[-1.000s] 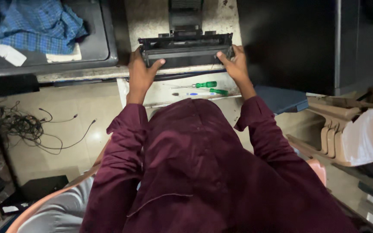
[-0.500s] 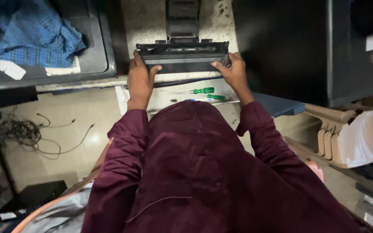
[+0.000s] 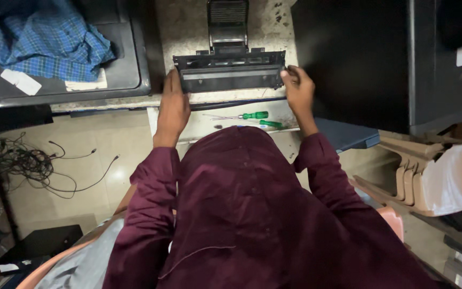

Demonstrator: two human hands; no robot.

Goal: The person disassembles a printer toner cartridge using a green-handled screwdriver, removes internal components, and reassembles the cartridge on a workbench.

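In the head view, you hold a long black plastic cartridge [image 3: 230, 72] by its two ends, and it lies crosswise on the pale, stained desk [image 3: 274, 24]. Your left hand [image 3: 172, 104] is closed around the left end of the cartridge, with the fingers wrapped on its edge. Your right hand [image 3: 297, 88] grips the right end in the same manner. Directly behind the cartridge, touching its far side, stands a narrow black part with a ribbed top [image 3: 228, 21]. Just in front of the cartridge, nearer to you, two screwdrivers with green handles [image 3: 256, 119] lie on the desk. Well to the left of the cartridge, a blue checked cloth [image 3: 44, 40] rests on a dark machine [image 3: 118, 69].
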